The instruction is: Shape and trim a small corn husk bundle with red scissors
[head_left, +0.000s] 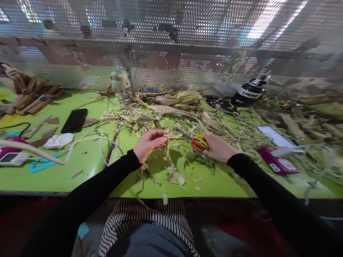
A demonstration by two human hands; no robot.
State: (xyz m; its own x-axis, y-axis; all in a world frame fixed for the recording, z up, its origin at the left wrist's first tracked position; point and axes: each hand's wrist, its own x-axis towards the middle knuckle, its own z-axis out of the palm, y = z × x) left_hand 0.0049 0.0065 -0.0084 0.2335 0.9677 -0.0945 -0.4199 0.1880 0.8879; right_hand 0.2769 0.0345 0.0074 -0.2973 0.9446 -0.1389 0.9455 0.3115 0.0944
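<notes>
My left hand (150,142) is closed, its thumb and fingers pinching a pale strip of dried husk (168,153) whose frayed ends hang down over the table. In my right hand (217,147) are scissors (198,141) with red and yellow handles. Their metal blades point left, beside the top of the pinched strip; whether they touch it I cannot tell. Below the scissors lies a small heap of green shreds (199,160). Pale scraps (178,177) are scattered under both hands. Behind them, long dried husks (171,109) lie among many trimmings.
A clear bottle (120,84) and a black bottle (250,92) stand by the perforated screen (160,43). Left are a black phone (75,120), white cables (80,139) and brown bundles (34,96). A lit phone (274,136) and purple power strip (280,161) lie right on the green table (102,182).
</notes>
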